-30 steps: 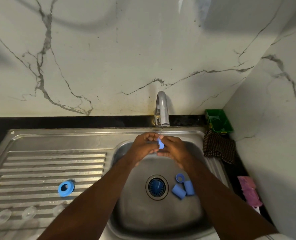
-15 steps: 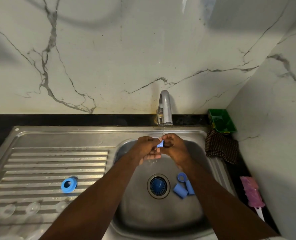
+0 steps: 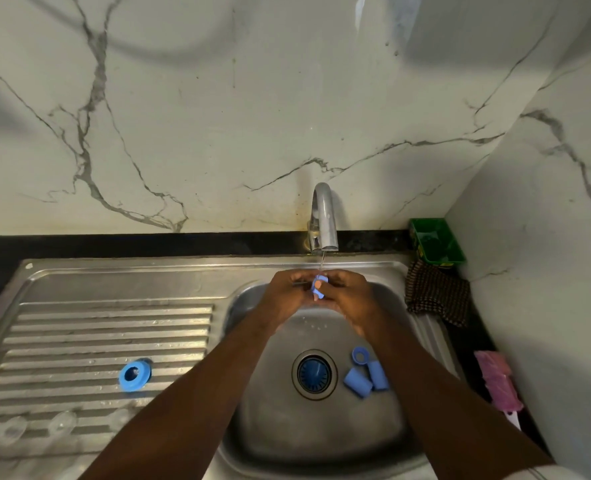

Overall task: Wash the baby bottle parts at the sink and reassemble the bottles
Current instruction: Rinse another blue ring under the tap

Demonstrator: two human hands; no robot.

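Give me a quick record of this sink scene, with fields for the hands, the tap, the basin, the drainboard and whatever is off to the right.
hands: left hand and right hand together pinch a small blue part
tap: tap running, thin stream falling onto the part
basin: on the basin floor, two blue caps and a blue loop, right of the drain strainer
drainboard: on the drainboard, a blue ring; clear pieces nearer the front
right side: green tub, checked cloth, pink brush
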